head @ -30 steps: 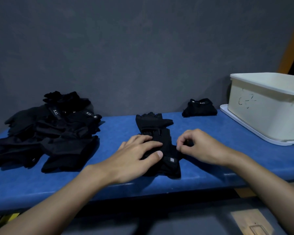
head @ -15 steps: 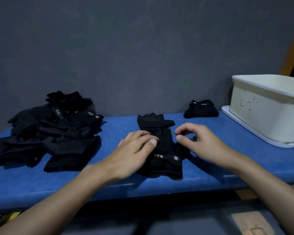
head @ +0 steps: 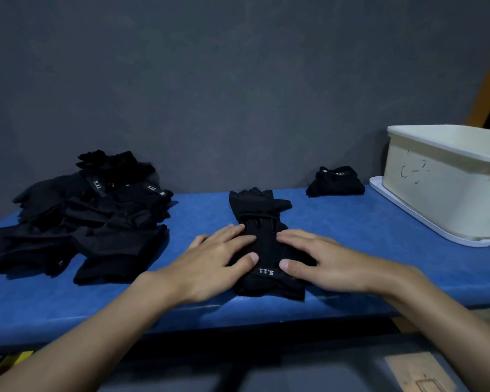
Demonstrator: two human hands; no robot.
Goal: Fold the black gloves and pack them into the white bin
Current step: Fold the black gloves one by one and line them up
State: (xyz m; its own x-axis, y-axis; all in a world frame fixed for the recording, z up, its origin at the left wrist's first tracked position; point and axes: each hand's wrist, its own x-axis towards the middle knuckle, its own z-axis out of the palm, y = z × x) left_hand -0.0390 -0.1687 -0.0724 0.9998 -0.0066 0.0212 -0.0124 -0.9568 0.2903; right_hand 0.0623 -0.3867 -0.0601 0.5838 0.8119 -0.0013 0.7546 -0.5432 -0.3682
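Pressing flat on a stacked pair of black fabric gloves [head: 262, 250], both hands lie palm down at the near middle of the blue padded table [head: 365, 222]. The left hand [head: 215, 264] covers the left side of the pair and the right hand [head: 320, 261] covers the right side; the fingers of each are spread and laid open on the cloth, gripping nothing, and the two thumbs point toward each other beside a small white logo on the cuff. The glove fingers point away toward the far edge, where the top glove's tips fan out.

To the left lies a loose heap of unfolded black gloves [head: 88, 216], several showing white logo tabs, well apart from the hands. Farther off, at the far right of the table against the dark grey wall [head: 238, 80], sits a small folded black glove bundle [head: 335, 182]. Just right of that bundle stands the white plastic bin [head: 447, 182], resting on a flat white lid or tray [head: 425, 222]; its inside is hidden from this angle.
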